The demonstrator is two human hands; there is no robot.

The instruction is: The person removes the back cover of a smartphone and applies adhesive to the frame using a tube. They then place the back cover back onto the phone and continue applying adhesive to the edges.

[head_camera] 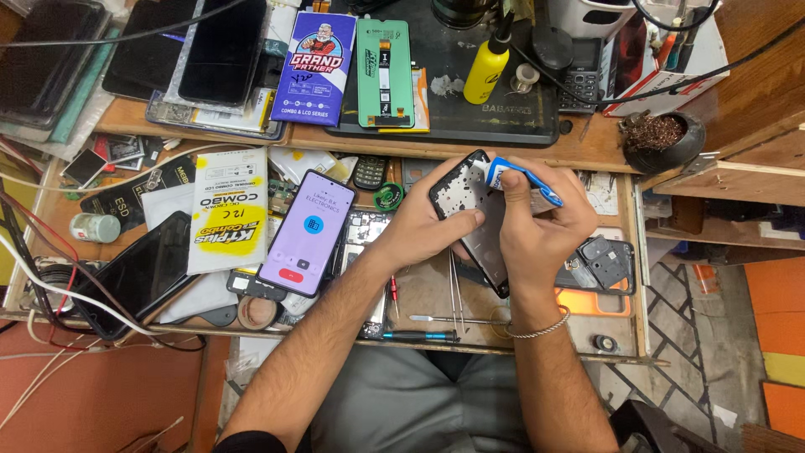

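The head view shows the right hand closed around a small blue and white glue tube, with the thumb pressing on it and the nozzle end near the top corner of a black phone frame. The left hand grips this phone frame from its left side, fingers under it and the thumb lying across its inner face. The frame is tilted and held just above the front part of the tabletop, near the middle. A metal bracelet sits on the right wrist.

Below the hands, tweezers and a thin screwdriver lie near the front edge of the tabletop. Just to the right of the right hand lies a dark phone part with camera openings. To the left of the left hand a phone with a lit purple screen lies tilted, and beside it a white and yellow package. At the left edge lies a dark phone. On the raised shelf behind, a yellow bottle stands on a black mat, next to a green display part.
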